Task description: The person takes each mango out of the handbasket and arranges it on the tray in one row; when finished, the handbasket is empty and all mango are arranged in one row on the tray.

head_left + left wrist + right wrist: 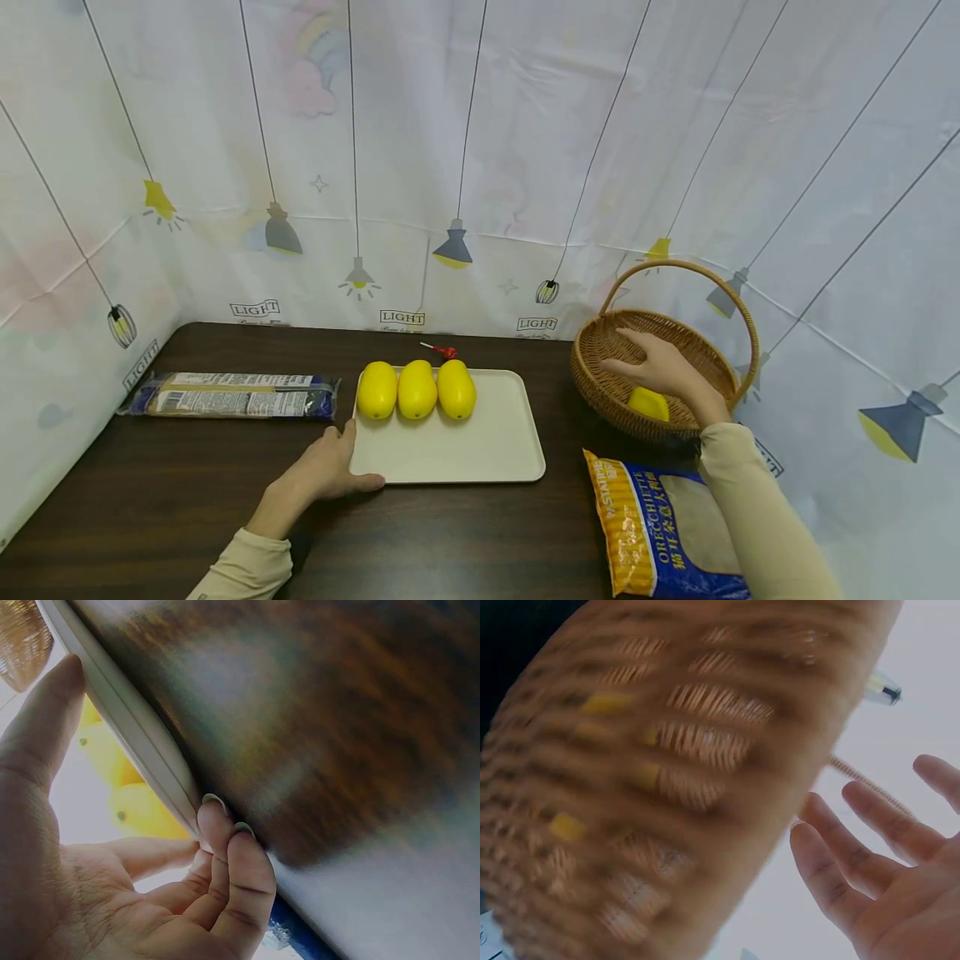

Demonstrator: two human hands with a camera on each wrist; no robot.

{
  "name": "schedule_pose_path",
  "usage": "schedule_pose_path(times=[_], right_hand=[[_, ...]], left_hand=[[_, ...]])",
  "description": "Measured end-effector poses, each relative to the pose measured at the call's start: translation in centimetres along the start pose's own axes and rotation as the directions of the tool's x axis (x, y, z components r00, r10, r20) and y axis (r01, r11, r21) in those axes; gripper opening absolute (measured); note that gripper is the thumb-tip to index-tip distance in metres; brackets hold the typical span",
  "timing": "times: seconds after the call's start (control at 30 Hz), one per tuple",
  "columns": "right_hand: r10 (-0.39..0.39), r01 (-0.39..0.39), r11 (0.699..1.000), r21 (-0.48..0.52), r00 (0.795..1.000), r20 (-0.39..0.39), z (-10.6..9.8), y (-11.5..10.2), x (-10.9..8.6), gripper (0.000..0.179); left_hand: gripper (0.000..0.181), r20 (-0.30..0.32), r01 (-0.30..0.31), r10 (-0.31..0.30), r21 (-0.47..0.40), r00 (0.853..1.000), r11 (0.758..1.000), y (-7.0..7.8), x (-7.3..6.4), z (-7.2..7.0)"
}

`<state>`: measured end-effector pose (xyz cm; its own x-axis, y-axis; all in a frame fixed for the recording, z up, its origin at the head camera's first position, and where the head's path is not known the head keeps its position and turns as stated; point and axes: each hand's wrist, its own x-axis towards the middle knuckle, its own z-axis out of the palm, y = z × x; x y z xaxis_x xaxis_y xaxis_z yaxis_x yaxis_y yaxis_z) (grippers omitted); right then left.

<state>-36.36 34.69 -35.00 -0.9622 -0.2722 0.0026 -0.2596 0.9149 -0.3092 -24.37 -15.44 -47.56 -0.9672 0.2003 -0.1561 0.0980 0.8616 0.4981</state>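
Three smooth yellow oval fruits (417, 390) sit in a row along the back left of a cream rectangular tray (450, 454). My left hand (322, 467) holds the tray's near left corner, its thumb along the front edge and fingers curled at the left side. In the left wrist view, fingertips (217, 817) meet the rim. Over the round wicker basket (600, 387), my right hand (656, 367) has its fingers spread and holds nothing. Inside the basket lies a yellow object (648, 404), partly hidden by the hand and forearm; its yellow shows through the weave in the right wrist view.
A long plastic-wrapped packet (232, 395) lies at the left of the dark wooden table (420, 542). A red lollipop (447, 352) is behind the tray. In front of the basket lies a blue and yellow orecchiette bag (660, 533), partly under the right forearm. The basket's tall handle (690, 267) arches upward.
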Motion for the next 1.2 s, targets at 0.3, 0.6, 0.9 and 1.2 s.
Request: schedule_pose_path(times=[0.3, 0.6, 0.9, 1.2], right_hand=[[0.049, -0.047, 0.998, -0.044, 0.998, 0.045, -0.1, 2.2, -1.2, 0.088], [0.057, -0.052, 0.996, -0.074, 0.996, 0.068, 0.2, 3.3, -1.5, 0.088], [0.074, -0.063, 0.993, -0.104, 0.992, 0.106, 1.0, 4.5, -1.5, 0.089], [0.081, -0.067, 0.991, -0.114, 0.989, 0.124, 1.5, 5.9, -1.8, 0.089]], left_hand=[[0.117, 0.001, -0.001, 0.001, 0.001, 1.000, 1.000, 0.1, -0.1, -0.1], [0.117, -0.001, 0.000, 0.000, 0.009, 1.000, 1.000, 0.1, 0.0, -0.1], [0.116, -0.004, -0.014, 0.014, 0.003, 1.000, 1.000, 0.0, 0.0, 0.0], [0.117, 0.004, -0.004, 0.004, -0.004, 1.000, 1.000, 0.0, 0.0, 0.0]])
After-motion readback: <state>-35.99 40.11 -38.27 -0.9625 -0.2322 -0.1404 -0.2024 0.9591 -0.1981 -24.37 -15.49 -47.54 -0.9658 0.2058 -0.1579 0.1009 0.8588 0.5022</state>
